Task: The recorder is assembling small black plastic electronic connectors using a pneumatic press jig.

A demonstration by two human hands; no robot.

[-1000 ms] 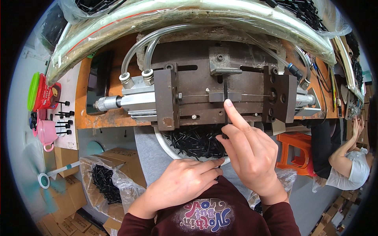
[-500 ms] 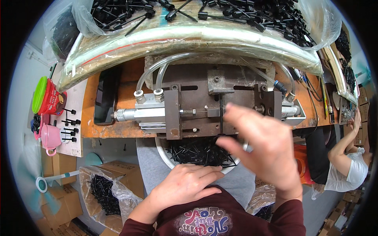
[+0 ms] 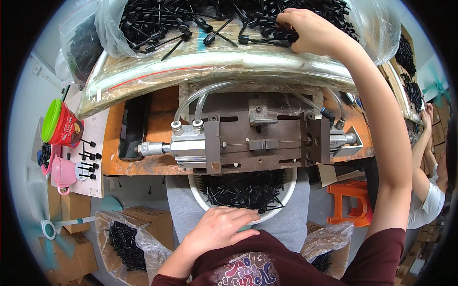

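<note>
Two hands: our right hand (image 3: 312,32) curls among far black stemmed parts (image 3: 209,39), though we cannot tell whether it grips any; our left hand (image 3: 220,229) lies slack, thumb apart, at the near white basket (image 3: 290,188), perhaps steadying its rim.

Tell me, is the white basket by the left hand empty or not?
Not empty: black parts with thin stems lie heaped inside the white basket. How deep they go, I can't tell.
</note>
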